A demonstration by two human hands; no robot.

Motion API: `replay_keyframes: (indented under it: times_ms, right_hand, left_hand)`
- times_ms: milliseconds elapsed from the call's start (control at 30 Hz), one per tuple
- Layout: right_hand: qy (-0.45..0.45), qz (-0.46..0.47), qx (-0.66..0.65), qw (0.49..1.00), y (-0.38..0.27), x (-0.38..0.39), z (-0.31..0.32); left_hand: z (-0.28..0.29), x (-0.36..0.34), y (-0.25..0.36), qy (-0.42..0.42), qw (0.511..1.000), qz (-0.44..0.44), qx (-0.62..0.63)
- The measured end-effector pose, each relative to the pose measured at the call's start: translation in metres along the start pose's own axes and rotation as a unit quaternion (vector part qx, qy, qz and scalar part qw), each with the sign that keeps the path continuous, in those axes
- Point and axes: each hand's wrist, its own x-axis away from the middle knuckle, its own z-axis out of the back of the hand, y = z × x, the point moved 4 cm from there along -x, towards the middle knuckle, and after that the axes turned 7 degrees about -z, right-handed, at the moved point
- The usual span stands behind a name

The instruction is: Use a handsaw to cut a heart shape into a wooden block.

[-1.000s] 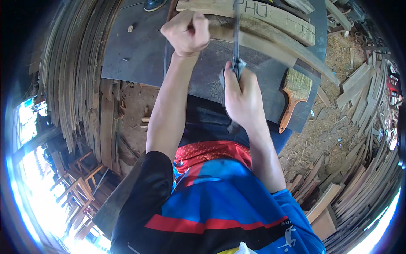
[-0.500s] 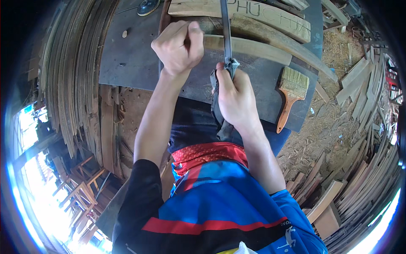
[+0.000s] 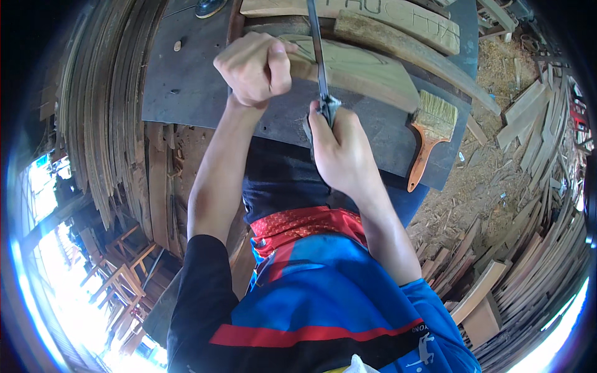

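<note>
My left hand (image 3: 254, 69) is closed at the left end of a curved piece of wood (image 3: 367, 78), seemingly gripping it. What lies inside its fingers is hidden. The wood is tilted over a dark tabletop, its broad face showing. In my right hand (image 3: 341, 146) is the near end of a long narrow metal blade (image 3: 319, 56), with dark cloth bunched around the grip. The blade points away from me and crosses in front of the wood; its far end leaves the picture. Right of that hand, a wide paintbrush (image 3: 429, 127) with an orange-brown handle lies on the table.
Behind sit another curved wooden piece (image 3: 410, 50) and a board (image 3: 429, 31) with carved lettering. A round dark tool (image 3: 209, 7) lies at the far left of the tabletop (image 3: 186, 81). Stacked planks (image 3: 99, 112) stand left; timber offcuts (image 3: 528, 112) and sawdust cover the floor at right.
The curved wood has tipped, so its broad face shows, and its right end has come nearer the brush. Both hands and the blade have shifted slightly left.
</note>
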Motion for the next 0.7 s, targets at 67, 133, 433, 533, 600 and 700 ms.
replay_keyframes:
  times_ms: [67,133,433,533,600,700]
  right_hand:
    - [-0.015,-0.008,-0.028,0.999,-0.005,-0.003,0.003]
    - [-0.007,-0.013,-0.025,1.0,0.003,0.0,-0.001]
    - [0.046,0.07,-0.031,0.996,-0.007,-0.003,-0.006]
    - [0.012,0.024,-0.032,0.999,-0.009,-0.007,-0.005]
    - [0.042,0.082,0.003,0.996,-0.007,0.002,-0.008]
    - [0.01,-0.049,-0.078,0.996,-0.001,-0.004,-0.009]
  left_hand:
    - [-0.003,-0.002,-0.002,-0.006,1.0,0.012,-0.003]
    - [-0.003,-0.005,-0.004,-0.024,0.999,0.021,-0.012]
    - [-0.003,-0.016,0.002,-0.025,0.999,0.023,-0.032]
    - [-0.005,-0.014,-0.009,-0.035,0.998,0.032,-0.048]
    - [0.0,-0.01,0.0,-0.041,0.998,-0.016,-0.041]
    - [-0.003,-0.007,0.002,-0.033,0.999,0.032,-0.029]
